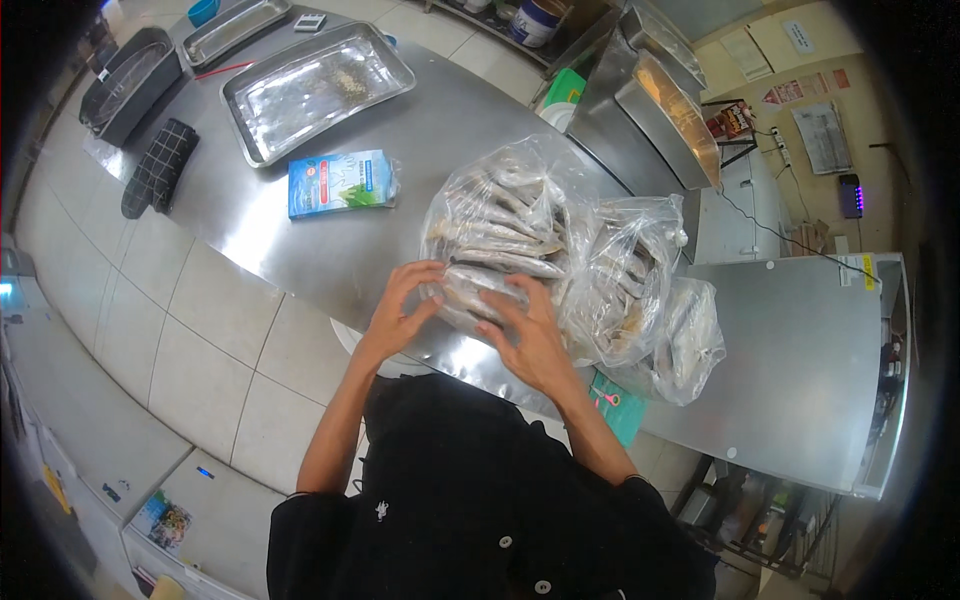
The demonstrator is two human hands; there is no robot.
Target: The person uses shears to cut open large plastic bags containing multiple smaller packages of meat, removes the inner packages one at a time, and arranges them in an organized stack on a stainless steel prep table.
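A large clear plastic bag (510, 205) full of silvery whole fish lies on the steel table in front of me. My left hand (400, 308) is at the bag's near left edge, thumb and curved fingers apart. Across the near side of the bag, my right hand (528, 335) rests with its fingers spread over the fish. Neither hand has visibly closed round anything. To the right, a second clear bag of fish (635, 265) presses against the first. Beyond it sits a smaller bag (692, 345) with pale contents.
A blue-and-green packet (342, 183) and a large metal tray (300, 110) lie to the left on the steel table (420, 120). Left of these are a checked oven mitt (160, 168) and a grey bin (130, 90). Pink-handled scissors (606, 397) lie on a green board (627, 418) at right.
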